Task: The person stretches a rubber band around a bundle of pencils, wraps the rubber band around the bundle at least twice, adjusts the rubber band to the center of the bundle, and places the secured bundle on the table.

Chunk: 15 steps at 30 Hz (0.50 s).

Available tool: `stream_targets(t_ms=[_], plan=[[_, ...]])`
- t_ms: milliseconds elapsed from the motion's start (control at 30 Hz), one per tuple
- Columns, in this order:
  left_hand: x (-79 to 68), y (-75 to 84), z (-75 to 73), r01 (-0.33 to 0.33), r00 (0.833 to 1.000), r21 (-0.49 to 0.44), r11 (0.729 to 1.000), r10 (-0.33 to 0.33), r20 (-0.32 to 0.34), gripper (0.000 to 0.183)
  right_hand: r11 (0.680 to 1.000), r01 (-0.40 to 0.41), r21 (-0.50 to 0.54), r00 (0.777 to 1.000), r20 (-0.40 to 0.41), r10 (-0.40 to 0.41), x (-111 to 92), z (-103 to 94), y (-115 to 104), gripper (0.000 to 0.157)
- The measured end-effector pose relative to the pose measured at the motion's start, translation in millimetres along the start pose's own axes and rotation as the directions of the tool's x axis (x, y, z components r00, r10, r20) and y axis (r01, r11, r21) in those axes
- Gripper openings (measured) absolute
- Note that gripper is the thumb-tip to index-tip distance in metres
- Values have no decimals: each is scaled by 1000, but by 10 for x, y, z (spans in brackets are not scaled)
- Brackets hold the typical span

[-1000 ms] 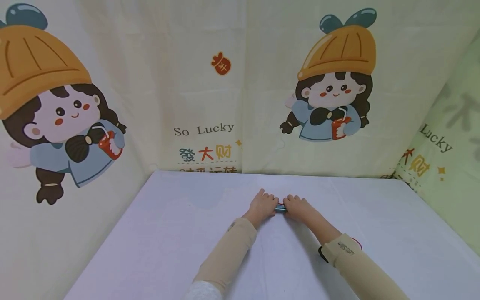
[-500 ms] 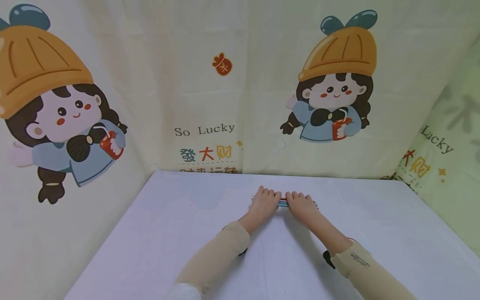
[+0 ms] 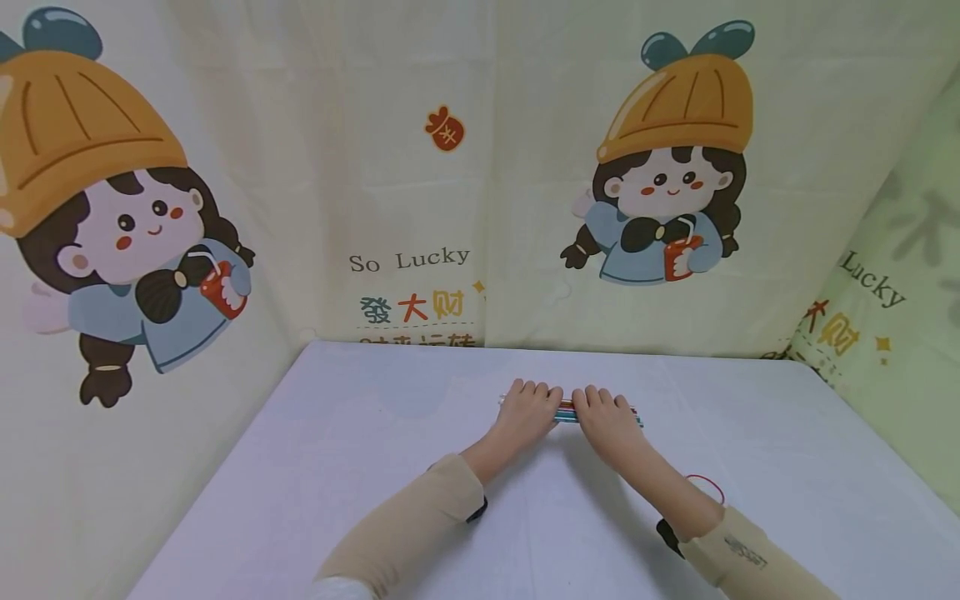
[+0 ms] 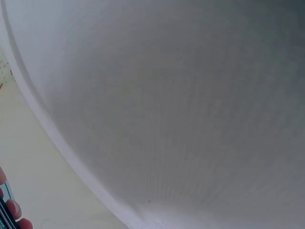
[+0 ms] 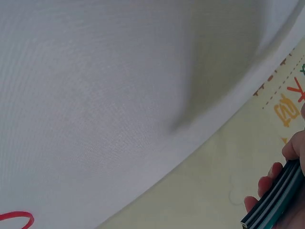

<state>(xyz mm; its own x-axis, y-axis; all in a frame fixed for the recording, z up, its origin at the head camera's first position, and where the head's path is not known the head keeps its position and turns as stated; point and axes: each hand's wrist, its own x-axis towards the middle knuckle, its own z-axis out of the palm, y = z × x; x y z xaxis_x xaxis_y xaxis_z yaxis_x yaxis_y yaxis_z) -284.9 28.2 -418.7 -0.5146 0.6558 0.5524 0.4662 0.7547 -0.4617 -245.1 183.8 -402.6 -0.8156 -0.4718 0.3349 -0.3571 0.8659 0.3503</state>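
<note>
A bundle of slim, pen-like sticks [image 3: 567, 412] in teal, red and pale colours lies crosswise between both hands, above the table. My left hand [image 3: 525, 414] grips its left part, fingers curled over the top, and a pale end sticks out beyond. My right hand [image 3: 606, 419] holds the right part the same way, close beside the left. The right wrist view shows the dark green sticks [image 5: 275, 199] side by side with curled fingertips [image 5: 264, 185] against them. At the left wrist view's lower corner, fingertips [image 4: 14, 208] touch the bundle; most of that hand is out of frame.
A white-clothed table [image 3: 360, 500] spreads under the arms. Its far edge meets a cream curtain [image 3: 525, 308] printed with cartoon figures and lettering. A red cord [image 3: 707, 480] loops out by the right wrist, and dark wrist pieces [image 3: 670, 537] show under both sleeves.
Both hands have turned, elbows spreading outward, so the bundle's two ends now show past them. The bundle rose a little, then came slightly down. Both hands keep their grip.
</note>
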Motion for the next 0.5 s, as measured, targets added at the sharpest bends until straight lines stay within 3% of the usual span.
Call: stream_targets(t_ms=[367, 500], plan=[[-85, 10, -80, 6, 1000, 19, 1000, -6, -18, 24, 999, -31, 23, 999, -25, 31, -65, -86, -64, 30], [-107, -43, -124, 13, 999, 39, 999, -11, -45, 27, 992, -86, 92, 994, -55, 91, -124, -149, -3, 42]])
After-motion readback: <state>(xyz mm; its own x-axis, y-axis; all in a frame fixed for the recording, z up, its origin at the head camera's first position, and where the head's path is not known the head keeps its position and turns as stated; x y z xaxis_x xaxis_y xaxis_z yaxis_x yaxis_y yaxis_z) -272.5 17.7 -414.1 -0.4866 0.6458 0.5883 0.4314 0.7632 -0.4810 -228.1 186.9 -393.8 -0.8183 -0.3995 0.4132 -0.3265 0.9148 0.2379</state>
